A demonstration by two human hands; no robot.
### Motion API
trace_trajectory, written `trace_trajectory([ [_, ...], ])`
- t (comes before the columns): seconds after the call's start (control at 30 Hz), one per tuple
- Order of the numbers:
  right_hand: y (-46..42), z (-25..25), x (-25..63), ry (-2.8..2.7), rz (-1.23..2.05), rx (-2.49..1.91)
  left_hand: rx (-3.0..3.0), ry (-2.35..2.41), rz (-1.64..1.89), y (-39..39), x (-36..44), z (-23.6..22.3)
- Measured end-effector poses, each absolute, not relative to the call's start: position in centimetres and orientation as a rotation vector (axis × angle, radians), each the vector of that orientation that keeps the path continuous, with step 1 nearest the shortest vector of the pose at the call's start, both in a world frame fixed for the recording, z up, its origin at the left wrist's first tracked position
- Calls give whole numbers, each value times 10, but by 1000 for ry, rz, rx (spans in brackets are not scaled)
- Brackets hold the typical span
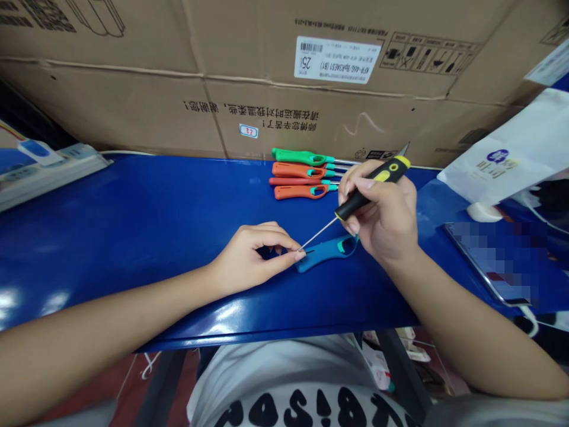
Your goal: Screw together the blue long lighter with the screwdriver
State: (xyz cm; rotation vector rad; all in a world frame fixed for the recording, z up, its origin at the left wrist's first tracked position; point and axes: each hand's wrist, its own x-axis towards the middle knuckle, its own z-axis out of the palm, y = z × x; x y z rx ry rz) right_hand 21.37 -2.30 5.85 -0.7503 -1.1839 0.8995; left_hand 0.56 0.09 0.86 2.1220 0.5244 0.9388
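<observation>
A blue lighter-shaped handle (pixel 323 252) lies on the blue table (pixel 146 231) in front of me. My right hand (pixel 382 213) grips a black and yellow screwdriver (pixel 376 184), its thin shaft pointing down-left to the handle's near end. My left hand (pixel 255 255) pinches that end of the blue handle, fingertips touching the screwdriver tip. Several similar handles, one green (pixel 300 157) and the others orange (pixel 297 181), lie in a row behind, near the cardboard.
Large cardboard boxes (pixel 267 77) stand along the table's back edge. A power strip (pixel 44 166) sits at the far left. A white plastic bag (pixel 511 154) and a dark tablet-like tray (pixel 493 261) lie on the right.
</observation>
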Motion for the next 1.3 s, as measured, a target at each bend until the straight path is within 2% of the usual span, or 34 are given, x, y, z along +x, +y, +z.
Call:
trace_trajectory([
  [0.53, -39, 61, 207, -1406, 798, -851, 2228, 475, 961, 3, 4, 9],
  [0.83, -39, 65, 206, -1533, 578, -931, 2454, 488, 604, 5, 2, 0],
  [1.13, -36, 57, 209, -1717, 335, -834, 2496, 482, 527, 4, 1, 1],
  [1.3, -34, 55, 210, -1749, 357, -837, 2492, 481, 522, 5, 1, 1],
])
